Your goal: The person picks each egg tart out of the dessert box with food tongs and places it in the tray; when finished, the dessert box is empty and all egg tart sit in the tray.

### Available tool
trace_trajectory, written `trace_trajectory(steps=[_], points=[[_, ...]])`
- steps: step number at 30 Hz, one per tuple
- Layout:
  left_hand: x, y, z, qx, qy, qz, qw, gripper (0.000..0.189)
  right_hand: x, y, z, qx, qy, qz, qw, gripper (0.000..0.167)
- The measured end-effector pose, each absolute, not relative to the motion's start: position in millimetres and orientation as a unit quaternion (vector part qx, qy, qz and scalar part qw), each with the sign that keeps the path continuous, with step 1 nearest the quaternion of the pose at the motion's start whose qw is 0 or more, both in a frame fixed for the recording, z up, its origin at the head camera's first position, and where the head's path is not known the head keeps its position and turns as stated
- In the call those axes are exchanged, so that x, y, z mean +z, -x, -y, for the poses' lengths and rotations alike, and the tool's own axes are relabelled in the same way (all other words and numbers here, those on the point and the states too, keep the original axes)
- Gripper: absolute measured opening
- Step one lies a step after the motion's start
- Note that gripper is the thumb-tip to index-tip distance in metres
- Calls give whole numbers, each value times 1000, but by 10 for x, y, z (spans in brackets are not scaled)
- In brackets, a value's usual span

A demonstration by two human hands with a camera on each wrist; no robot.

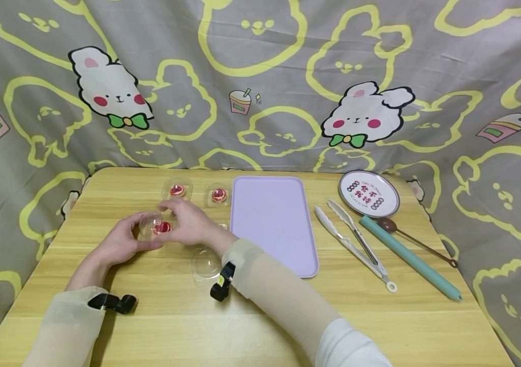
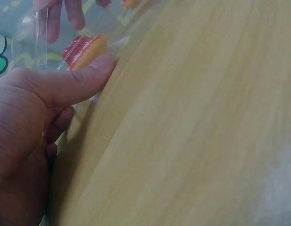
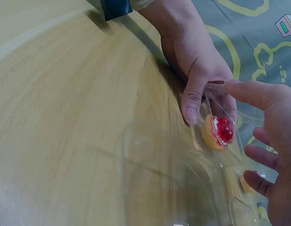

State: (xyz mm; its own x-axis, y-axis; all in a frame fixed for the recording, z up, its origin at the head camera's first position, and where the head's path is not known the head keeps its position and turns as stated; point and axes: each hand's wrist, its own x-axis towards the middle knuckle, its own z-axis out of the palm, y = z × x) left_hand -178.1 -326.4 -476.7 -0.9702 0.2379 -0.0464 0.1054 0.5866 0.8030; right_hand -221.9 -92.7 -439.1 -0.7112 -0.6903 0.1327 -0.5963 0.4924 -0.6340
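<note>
A clear plastic box (image 1: 146,229) with a domed side is held between the left hand (image 1: 120,239) and the right hand (image 1: 190,220), to the left of the lilac tray (image 1: 271,224). It is tilted. Inside sits one small tart (image 1: 162,229), having glossy red topping, some white, and yellow-orange crust.

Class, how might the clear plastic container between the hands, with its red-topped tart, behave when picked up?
The clear plastic container is probably light, since its walls look thin. It may flex if squeezed, for the same reason. Its shiny highlights suggest a smooth surface that might slip.
</note>
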Motion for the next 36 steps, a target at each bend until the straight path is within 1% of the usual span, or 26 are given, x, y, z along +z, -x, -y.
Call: trace_trajectory(steps=[6, 12, 20, 26, 31, 33, 36], points=[[-4777, 1781, 3280, 453, -98, -883, 76, 81, -4387, 2191, 944, -393, 385, -832, 70, 92], [-4770, 1786, 3239, 459, -101, -878, 84, 82, -4337, 2167, 800, -427, 403, -807, 66, 88], [-4777, 1772, 3268, 445, -93, -887, 81, 96, -4241, 2073, 535, -480, 397, -779, 67, 85], [-4735, 1748, 3292, 428, -104, -896, 62, 101, -4164, 2004, 293, -502, 376, -776, 63, 81], [-4643, 1684, 3280, 426, -115, -896, 49, 111, -4104, 1953, 80, -532, 365, -761, 66, 79], [-4585, 1652, 3243, 415, -118, -901, 38, 113, -4084, 1938, -12, -544, 363, -754, 64, 78], [-4462, 1602, 3121, 399, -129, -908, 10, 110, -4072, 1923, -149, -559, 362, -744, 56, 78]])
